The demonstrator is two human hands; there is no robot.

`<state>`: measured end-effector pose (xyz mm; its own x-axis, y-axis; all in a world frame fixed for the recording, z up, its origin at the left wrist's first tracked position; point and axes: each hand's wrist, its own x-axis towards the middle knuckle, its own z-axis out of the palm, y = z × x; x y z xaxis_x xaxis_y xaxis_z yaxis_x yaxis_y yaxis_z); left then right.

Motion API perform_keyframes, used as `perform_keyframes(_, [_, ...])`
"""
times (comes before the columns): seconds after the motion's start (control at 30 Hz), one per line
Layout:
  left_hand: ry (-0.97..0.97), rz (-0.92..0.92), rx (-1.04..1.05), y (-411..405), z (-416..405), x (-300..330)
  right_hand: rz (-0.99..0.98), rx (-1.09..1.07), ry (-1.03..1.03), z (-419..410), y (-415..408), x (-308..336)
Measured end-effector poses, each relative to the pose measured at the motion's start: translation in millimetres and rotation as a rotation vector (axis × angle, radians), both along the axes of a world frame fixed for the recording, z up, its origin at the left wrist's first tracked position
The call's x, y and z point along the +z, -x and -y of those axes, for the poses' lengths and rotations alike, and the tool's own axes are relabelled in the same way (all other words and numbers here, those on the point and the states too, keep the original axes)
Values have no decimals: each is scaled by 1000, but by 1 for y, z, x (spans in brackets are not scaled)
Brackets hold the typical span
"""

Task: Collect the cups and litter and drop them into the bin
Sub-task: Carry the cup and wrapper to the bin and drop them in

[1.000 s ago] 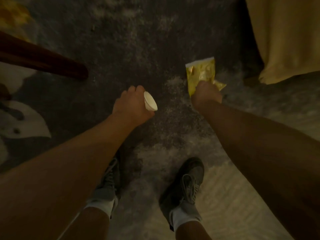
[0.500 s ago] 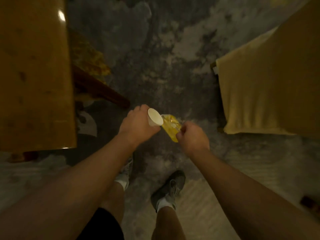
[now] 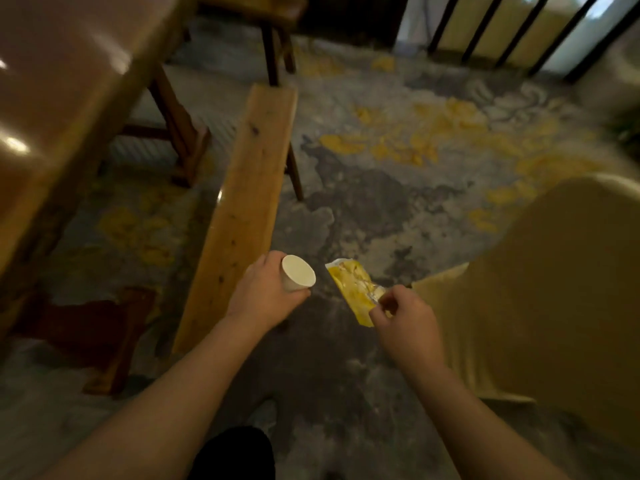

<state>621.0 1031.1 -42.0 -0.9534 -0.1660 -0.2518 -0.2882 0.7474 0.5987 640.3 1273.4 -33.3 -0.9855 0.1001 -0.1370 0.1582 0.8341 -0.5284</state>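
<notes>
My left hand [image 3: 263, 294] is wrapped around a small white paper cup [image 3: 298, 273], held on its side with the pale mouth facing right and up. My right hand [image 3: 405, 318] pinches one corner of a crumpled yellow snack wrapper [image 3: 353, 289], which hangs between the two hands above the floor. Cup and wrapper are a short gap apart. No bin shows in this view.
A long wooden bench [image 3: 249, 181] runs away from me just left of my left hand. A wooden table [image 3: 59, 98] fills the upper left. A yellow-covered seat [image 3: 554, 289] stands close on the right. The stained grey floor [image 3: 398, 209] stretches ahead toward dark railings [image 3: 519, 29].
The view has lifted from my feet to the room ahead, bringing the bench and railings into sight. Both hands have kept their hold and stayed close together, wrapper still beside the cup.
</notes>
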Motion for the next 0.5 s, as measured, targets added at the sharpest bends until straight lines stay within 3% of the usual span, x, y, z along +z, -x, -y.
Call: perform_keyframes(0.5, [58,-265,501,-236,17,152,-302,508,98,27,-115,151])
